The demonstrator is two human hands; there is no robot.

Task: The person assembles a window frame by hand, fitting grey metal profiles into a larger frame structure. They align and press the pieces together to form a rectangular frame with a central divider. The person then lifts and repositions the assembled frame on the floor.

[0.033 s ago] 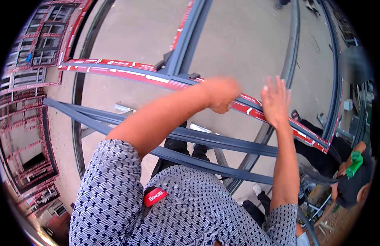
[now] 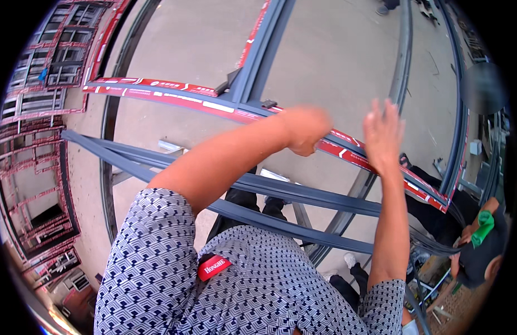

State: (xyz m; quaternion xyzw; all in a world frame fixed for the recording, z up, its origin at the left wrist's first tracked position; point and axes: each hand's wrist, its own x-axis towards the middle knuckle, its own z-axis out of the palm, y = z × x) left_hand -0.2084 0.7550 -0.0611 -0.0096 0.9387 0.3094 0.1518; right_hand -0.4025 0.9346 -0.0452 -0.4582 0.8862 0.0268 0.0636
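Note:
A grey metal window frame (image 2: pixel 253 61) wrapped in red and white protective film lies flat in front of me. My left hand (image 2: pixel 306 131) is curled into a fist and rests on the frame's near rail (image 2: pixel 175 95), just right of the cross joint. Whether anything is inside the fist stays hidden. My right hand (image 2: pixel 383 134) hovers over the same rail further right, palm down and fingers spread, holding nothing. Two long dark grey profiles (image 2: pixel 303 192) run across below my arms, nearer my body.
More film-wrapped frames (image 2: pixel 35 111) are stacked along the left. Another person (image 2: pixel 482 234) with a green glove crouches at the lower right, by the frame's corner. Concrete floor (image 2: pixel 336 50) shows through the frame openings. Metal stand legs (image 2: pixel 303 218) stand under the profiles.

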